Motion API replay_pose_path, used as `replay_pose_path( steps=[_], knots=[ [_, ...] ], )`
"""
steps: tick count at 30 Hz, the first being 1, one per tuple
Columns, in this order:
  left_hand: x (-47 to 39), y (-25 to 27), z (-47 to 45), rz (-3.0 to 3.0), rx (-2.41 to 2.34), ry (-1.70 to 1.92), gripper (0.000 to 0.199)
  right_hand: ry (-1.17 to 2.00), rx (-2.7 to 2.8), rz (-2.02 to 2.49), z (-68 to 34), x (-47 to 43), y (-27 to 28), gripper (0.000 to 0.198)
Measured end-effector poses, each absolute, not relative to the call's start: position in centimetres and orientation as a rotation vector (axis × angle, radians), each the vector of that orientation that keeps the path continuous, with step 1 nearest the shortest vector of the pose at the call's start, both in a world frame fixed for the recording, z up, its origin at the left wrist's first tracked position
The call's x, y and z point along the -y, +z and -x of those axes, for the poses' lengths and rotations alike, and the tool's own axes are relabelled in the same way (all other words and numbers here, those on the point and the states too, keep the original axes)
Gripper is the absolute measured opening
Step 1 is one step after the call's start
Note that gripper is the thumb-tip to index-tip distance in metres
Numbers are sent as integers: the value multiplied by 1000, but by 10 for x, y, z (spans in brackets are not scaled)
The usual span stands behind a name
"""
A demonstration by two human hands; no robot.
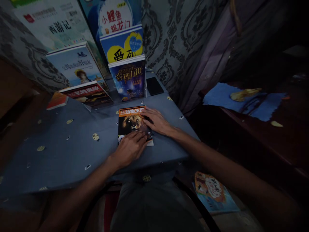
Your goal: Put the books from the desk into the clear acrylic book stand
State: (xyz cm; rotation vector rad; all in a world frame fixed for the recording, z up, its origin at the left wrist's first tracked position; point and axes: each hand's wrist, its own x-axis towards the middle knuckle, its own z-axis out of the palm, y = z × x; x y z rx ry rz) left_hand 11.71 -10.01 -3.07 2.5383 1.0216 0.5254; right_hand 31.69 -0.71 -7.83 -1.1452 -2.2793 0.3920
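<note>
A closed book with a lion on its cover (131,120) lies flat on the blue-grey tablecloth (79,145). My left hand (131,146) rests on its lower part, fingers stretched over the cover. Against the book's right side lies my right hand (156,120), its fingers extended onto the cover's upper right. Neither hand grips anything. Just behind the book stands a purple-blue book (130,80), upright in a row of books.
More upright books, such as a blue and yellow one (122,45) and a red-topped one (89,95), stand at the back. A black phone (154,86) lies right of them. Picture books (213,193) lie low at right. A blue cloth (217,96) covers part of a dark surface.
</note>
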Motion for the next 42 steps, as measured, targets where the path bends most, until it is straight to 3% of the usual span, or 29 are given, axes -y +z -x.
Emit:
replay_pose_path(
  steps=[6,12,18,25,35,42],
  knots=[
    [105,-40,-115,-2678,-1074,550,30,461,2348,1097,-329,52,-74,46],
    [103,-48,-104,-2757,-955,698,30,440,2464,1067,-341,87,-71,68],
    [94,-43,-95,-2667,-903,733,22,450,2519,1084,-342,90,-64,78],
    [68,-59,-72,-2644,-1125,800,37,468,2507,1076,-301,67,-55,66],
    [4,-78,-50,-2477,-1556,702,48,293,2416,1464,-285,-18,-62,62],
    [-5,-75,-53,-2280,-1548,875,40,147,2324,1584,-281,-14,-70,65]
  ],
)
